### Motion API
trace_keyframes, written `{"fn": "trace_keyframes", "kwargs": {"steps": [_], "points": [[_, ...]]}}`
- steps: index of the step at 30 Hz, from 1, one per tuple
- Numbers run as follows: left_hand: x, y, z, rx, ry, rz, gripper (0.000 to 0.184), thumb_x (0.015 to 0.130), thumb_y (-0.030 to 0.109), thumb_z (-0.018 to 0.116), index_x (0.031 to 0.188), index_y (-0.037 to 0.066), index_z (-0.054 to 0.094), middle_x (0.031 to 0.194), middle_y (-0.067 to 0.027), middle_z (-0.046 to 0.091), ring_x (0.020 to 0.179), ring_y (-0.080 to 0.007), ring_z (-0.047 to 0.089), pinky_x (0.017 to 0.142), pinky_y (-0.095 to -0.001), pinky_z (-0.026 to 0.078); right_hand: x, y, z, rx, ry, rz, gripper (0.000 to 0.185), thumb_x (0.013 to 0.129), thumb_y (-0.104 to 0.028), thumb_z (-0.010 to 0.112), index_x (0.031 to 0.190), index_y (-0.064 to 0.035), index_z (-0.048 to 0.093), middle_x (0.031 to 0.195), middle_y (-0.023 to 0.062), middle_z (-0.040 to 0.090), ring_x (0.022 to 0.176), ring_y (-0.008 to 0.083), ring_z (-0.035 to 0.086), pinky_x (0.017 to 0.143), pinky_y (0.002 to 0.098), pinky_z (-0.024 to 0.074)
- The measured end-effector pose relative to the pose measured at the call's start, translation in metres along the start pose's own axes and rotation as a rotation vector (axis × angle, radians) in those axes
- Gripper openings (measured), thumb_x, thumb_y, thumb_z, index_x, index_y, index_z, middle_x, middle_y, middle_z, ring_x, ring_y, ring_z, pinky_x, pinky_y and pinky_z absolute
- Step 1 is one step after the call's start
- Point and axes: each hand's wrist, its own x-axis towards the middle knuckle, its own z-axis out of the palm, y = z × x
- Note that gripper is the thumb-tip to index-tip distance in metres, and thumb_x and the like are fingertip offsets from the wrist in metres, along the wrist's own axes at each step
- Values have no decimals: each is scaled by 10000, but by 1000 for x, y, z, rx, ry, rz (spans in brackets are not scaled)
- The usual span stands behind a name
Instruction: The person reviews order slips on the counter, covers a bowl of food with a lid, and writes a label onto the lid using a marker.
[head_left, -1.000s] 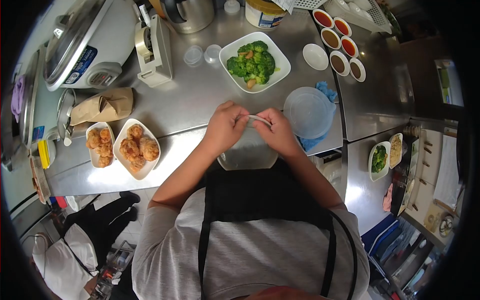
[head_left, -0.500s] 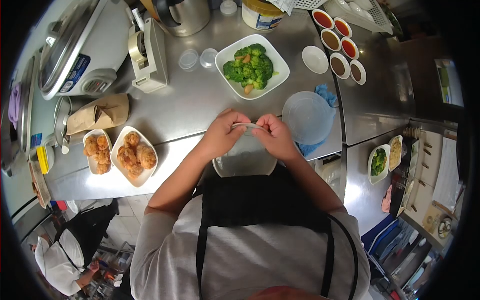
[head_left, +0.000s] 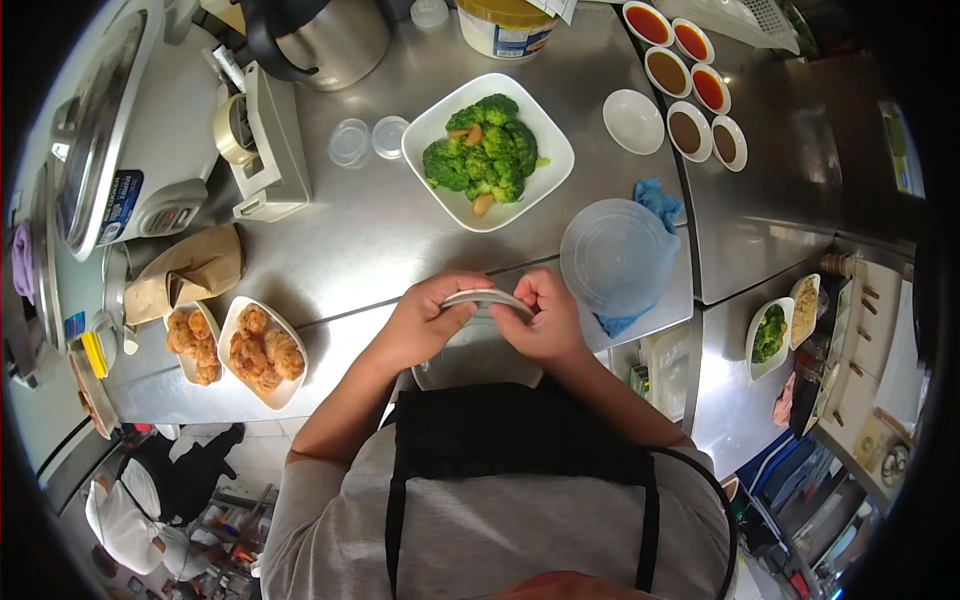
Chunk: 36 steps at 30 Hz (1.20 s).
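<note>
My left hand (head_left: pixel 432 318) and my right hand (head_left: pixel 548 318) meet in front of my apron. Thumbs and fingers of both pinch a pale, curved rim (head_left: pixel 487 297); most of that piece is hidden, and I cannot tell its kind. Directly below the hands is a clear plastic tub (head_left: pixel 478 362), partly covered by them and by the apron. Beyond them stands a white square bowl (head_left: pixel 548 180) with broccoli (head_left: pixel 490 150) and a few brown pieces in it. To the right, a round clear plastic lid (head_left: pixel 615 255) lies over a blue cloth (head_left: pixel 657 203).
Two white dishes of fried balls (head_left: pixel 266 355) and a brown paper bag (head_left: pixel 190 270) are at left, near a tape dispenser (head_left: pixel 270 150) and cooker (head_left: pixel 150 130). Several sauce dishes (head_left: pixel 668 72) and one empty dish (head_left: pixel 633 122) sit back right. Another person (head_left: pixel 130 510) stands lower left.
The view has shifted, so the counter items appear displaced. Both hands still grip the pale rim, which now shows more of its curve.
</note>
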Motion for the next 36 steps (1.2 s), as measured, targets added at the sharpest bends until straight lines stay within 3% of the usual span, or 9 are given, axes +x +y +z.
{"fn": "trace_keyframes", "kwargs": {"steps": [5, 8, 15, 21, 26, 36], "points": [[0, 3, -2, -70, -52, -90, 239, 800, -11, 456, 1033, -18, 508, 1061, -88, 523, 984, -134, 472, 852, -243, 355, 0, -4, -1, -20, -4, -13, 260, 623, -146, 667, 710, -57, 438, 608, 41, 452, 503, 127, 426, 466, 259, 368], [2, 2, -1, -93, -36, -83, 245, 784, -6, 474, 1024, 4, 522, 968, -43, 553, 886, -86, 499, 775, -214, 393, 1, -6, -2, -17, -9, -17, 250, 622, -135, 666, 708, -59, 444, 615, 45, 457, 509, 135, 439, 469, 263, 371], [3, -2, -3, -83, -44, -39, 237, 766, -29, 482, 997, -9, 532, 1004, -71, 549, 938, -112, 502, 811, -232, 391, 6, -3, -5, -85, -58, -249, 194, 635, -79, 645, 705, -63, 464, 658, 62, 456, 560, 186, 472, 489, 274, 373], [4, 1, -4, -44, -62, -20, 232, 756, -38, 487, 979, 3, 538, 1020, -86, 551, 1020, -163, 474, 852, -264, 376, 7, -5, -5, -46, -71, -266, 200, 629, -46, 642, 691, -60, 452, 650, 59, 437, 547, 179, 454, 480, 266, 361], [4, -4, -5, 7, -65, 44, 243, 740, -76, 476, 953, 19, 544, 1023, -95, 565, 1130, -231, 389, 929, -326, 311, 6, -2, -4, 17, -81, -202, 208, 633, -39, 636, 675, -55, 433, 644, 48, 422, 512, 139, 415, 456, 251, 335], [4, -5, -8, 78, -82, 68, 240, 739, -62, 478, 961, 9, 535, 1007, -98, 566, 1105, -228, 411, 903, -318, 333, 4, -3, -3, 79, -132, -4, 181, 681, -67, 613, 755, -41, 449, 662, 35, 460, 544, 77, 417, 480, 213, 344]]}}
